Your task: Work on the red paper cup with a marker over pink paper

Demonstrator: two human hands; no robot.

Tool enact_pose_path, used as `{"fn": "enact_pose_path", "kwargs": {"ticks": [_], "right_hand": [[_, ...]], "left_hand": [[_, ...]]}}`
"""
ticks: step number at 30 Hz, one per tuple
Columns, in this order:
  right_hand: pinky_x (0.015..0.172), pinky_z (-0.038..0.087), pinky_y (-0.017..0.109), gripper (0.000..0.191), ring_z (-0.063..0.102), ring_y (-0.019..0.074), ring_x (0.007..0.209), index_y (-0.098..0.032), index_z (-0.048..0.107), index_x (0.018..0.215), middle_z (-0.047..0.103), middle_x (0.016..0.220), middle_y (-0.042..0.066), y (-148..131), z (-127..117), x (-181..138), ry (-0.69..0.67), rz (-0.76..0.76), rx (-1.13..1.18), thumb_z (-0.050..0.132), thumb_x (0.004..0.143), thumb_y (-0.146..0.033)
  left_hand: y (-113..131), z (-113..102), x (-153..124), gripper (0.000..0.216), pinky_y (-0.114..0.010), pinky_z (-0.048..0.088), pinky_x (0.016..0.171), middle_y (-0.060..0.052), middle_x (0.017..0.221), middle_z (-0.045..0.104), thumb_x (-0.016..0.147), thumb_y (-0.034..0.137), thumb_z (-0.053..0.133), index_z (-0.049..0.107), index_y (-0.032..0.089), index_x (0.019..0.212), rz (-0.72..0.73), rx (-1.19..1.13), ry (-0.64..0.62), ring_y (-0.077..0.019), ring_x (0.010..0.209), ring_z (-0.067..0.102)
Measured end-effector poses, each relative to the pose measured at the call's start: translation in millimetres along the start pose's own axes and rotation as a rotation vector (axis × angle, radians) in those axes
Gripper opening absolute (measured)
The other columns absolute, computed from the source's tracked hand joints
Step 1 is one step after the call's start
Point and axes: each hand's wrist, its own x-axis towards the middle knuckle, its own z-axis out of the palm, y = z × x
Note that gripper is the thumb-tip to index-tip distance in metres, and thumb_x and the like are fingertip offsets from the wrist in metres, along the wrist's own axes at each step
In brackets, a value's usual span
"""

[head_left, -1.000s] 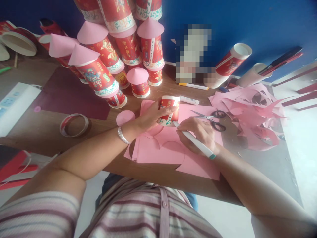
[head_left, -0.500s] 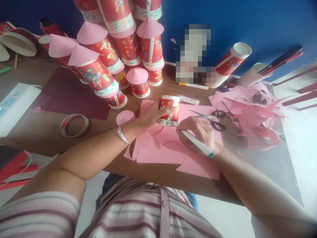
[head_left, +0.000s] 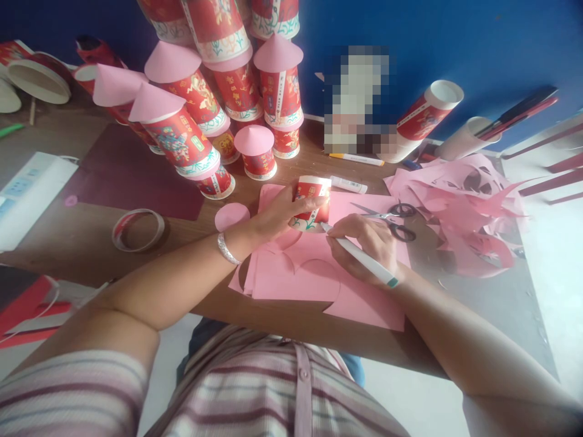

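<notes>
My left hand [head_left: 277,215] is wrapped round a red patterned paper cup [head_left: 314,200] that stands upside down on a stack of pink paper sheets [head_left: 359,300]. My right hand [head_left: 364,243] grips a white pen [head_left: 364,260] with a green end, its tip touching the paper at the cup's base. Round holes are cut out of the pink sheets near my left wrist. A pink paper circle [head_left: 231,216] lies just left of the sheets. A silver bracelet sits on my left wrist.
Black-handled scissors [head_left: 394,220] lie right of the cup. A heap of pink paper scraps [head_left: 460,206] fills the right side. Stacked red cups with pink cone tops [head_left: 182,130] stand behind. A tape roll [head_left: 138,229] lies left, a white marker [head_left: 348,184] behind the cup.
My right hand and the pen have shifted slightly along the cup's base. The left hand and the cup have stayed put.
</notes>
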Motion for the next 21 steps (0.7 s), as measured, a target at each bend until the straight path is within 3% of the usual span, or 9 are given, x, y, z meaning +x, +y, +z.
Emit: {"fn": "enact_pose_path", "kwargs": {"ticks": [5,11,21], "right_hand": [[0.059,0.061,0.028,0.022,0.075,0.0151,0.063,-0.028,0.066,0.106,0.078,0.081,-0.004,-3,-4,2,0.003,0.022,-0.014,0.070,0.104,-0.007],[0.067,0.067,0.030,0.019,0.084,0.0193,0.076,-0.027,0.070,0.110,0.086,0.093,0.002,-10,-13,3,-0.045,0.165,0.040,0.075,0.106,-0.009],[0.068,0.067,0.030,0.014,0.084,0.0193,0.076,-0.025,0.071,0.109,0.086,0.092,0.003,-9,-7,0,-0.052,0.149,0.051,0.073,0.107,-0.011]], "left_hand": [[3,2,-1,0.051,-0.028,0.055,0.069,0.003,0.082,0.068,0.084,0.053,0.103,0.065,0.021,0.094,-0.010,0.003,0.014,-0.0135,0.074,0.064],[2,-2,0,0.057,-0.033,0.064,0.079,-0.001,0.092,0.075,0.079,0.055,0.104,0.066,0.021,0.106,-0.037,-0.002,0.006,-0.0186,0.085,0.075],[4,1,-1,0.055,-0.026,0.056,0.069,0.001,0.087,0.073,0.079,0.054,0.104,0.065,0.022,0.102,-0.029,0.013,0.035,-0.0140,0.076,0.069]]}}
